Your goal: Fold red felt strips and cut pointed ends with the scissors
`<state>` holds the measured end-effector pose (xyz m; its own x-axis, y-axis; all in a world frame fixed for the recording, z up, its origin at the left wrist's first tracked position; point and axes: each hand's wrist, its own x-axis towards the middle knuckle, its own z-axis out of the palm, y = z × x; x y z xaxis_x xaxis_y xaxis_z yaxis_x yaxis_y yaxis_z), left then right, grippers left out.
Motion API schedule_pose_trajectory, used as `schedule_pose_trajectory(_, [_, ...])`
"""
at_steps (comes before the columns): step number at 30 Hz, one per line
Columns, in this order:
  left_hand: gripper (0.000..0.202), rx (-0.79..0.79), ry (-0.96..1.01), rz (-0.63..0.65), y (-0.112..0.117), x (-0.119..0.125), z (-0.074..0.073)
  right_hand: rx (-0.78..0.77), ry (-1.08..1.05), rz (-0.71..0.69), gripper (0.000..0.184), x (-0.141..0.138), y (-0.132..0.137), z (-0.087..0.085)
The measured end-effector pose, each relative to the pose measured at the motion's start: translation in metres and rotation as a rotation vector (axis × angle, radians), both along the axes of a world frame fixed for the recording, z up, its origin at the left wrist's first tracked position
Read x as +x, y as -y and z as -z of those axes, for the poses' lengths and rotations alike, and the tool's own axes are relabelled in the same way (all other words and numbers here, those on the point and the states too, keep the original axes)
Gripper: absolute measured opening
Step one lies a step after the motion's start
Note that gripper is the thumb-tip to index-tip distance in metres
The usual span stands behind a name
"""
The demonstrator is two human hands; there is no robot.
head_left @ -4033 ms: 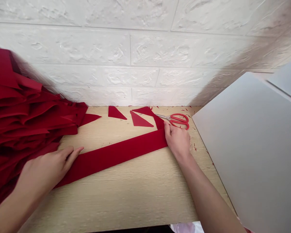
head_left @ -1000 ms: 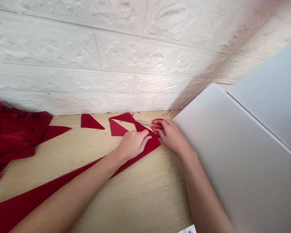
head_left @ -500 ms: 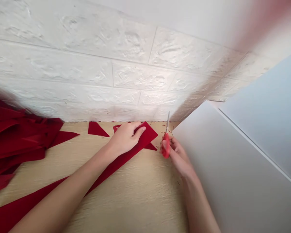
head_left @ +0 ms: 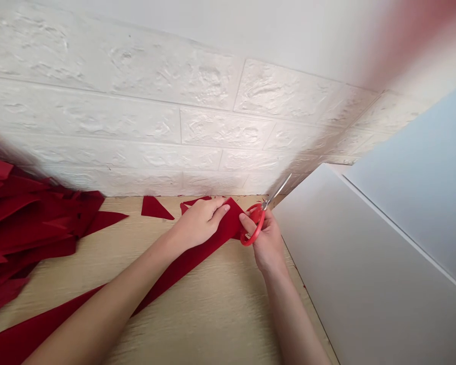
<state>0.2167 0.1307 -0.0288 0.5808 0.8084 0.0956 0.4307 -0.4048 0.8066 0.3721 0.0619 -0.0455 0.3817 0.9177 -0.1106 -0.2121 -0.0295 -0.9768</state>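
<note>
White textured brick wall at the back, light wood tabletop in front of us, w/ a plain grey-white panel standing along the table's right edge.

Our left hand lies flat on the end of a long red felt strip, fingers loosely spread, pinning it near its far tip. Strip runs diagonally from bottom left up to approx. the table's back right, where its end makes a pointed corner just beside our right hand.

Right hand is closed around red-handled scissors, fingers through the loops; blades point up and to the right, away from the felt, tip raised toward the panel. Can't tell if the blades are parted or together, too thin to read.

Other bits: small red triangle offcut lying near the wall, left of our left hand, another scrap partly hidden behind the fingers. Big heap of red felt pieces piled at the table's left side, well apart from both hands.
</note>
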Motion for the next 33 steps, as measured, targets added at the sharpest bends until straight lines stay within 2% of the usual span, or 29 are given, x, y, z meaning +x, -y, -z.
schedule_pose_trajectory(11, [0.034, 0.051, -0.106, 0.018, 0.000, 0.000, 0.007, 0.052, 0.049, 0.020, 0.049, -0.002, -0.002, 0.012])
schedule_pose_trajectory(14, [0.020, 0.058, 0.004, -0.057, 0.002, 0.003, 0.010, 0.082, 0.054, 0.029, 0.048, -0.003, 0.000, 0.012])
schedule_pose_trajectory(18, [0.014, -0.001, 0.220, -0.180, 0.004, 0.008, 0.014, 0.089, 0.082, 0.032, 0.047, -0.005, 0.001, 0.013])
schedule_pose_trajectory(26, [0.019, -0.152, 0.345, -0.207, 0.003, 0.006, 0.016, 0.083, 0.126, 0.045, 0.049, -0.007, 0.002, 0.014])
schedule_pose_trajectory(33, [0.015, -0.171, 0.379, -0.163, 0.002, 0.006, 0.015, 0.076, 0.083, 0.026, 0.047, -0.008, 0.003, 0.011])
